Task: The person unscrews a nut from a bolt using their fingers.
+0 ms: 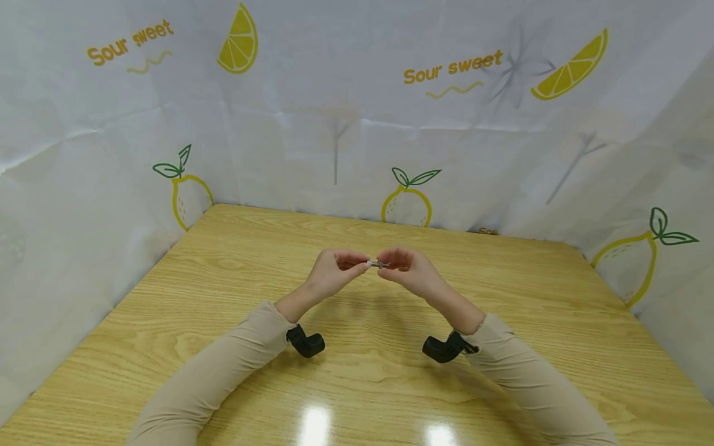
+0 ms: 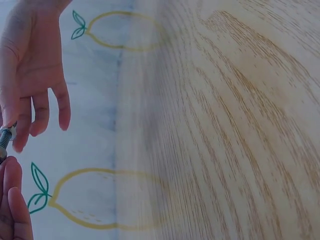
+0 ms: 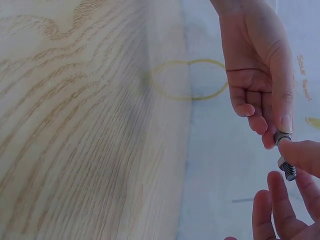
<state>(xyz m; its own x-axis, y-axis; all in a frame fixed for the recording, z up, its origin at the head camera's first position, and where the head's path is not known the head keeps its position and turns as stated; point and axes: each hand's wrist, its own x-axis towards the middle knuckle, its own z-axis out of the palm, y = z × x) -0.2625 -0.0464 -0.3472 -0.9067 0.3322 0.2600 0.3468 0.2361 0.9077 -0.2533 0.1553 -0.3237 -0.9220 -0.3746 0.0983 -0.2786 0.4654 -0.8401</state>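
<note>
A small metal bolt (image 1: 375,264) lies level between my two hands, with a nut (image 3: 281,163) on its shank and bare thread at the tip. By its head, my left hand (image 1: 329,271) pinches it between thumb and fingers; the other left fingers hang loosely in the right wrist view. My right hand (image 1: 409,270) is at the threaded end, thumb and fingers parted around the nut. Its thumb (image 3: 302,154) overlaps the shank in the right wrist view, while the index finger stands apart below the tip.
Both hands are above a wood-grain table (image 1: 357,384). A white cloth with lemon prints (image 1: 312,136) stands behind the table and along its sides. Dark camera mounts (image 1: 305,342) stick out inward from both wrists.
</note>
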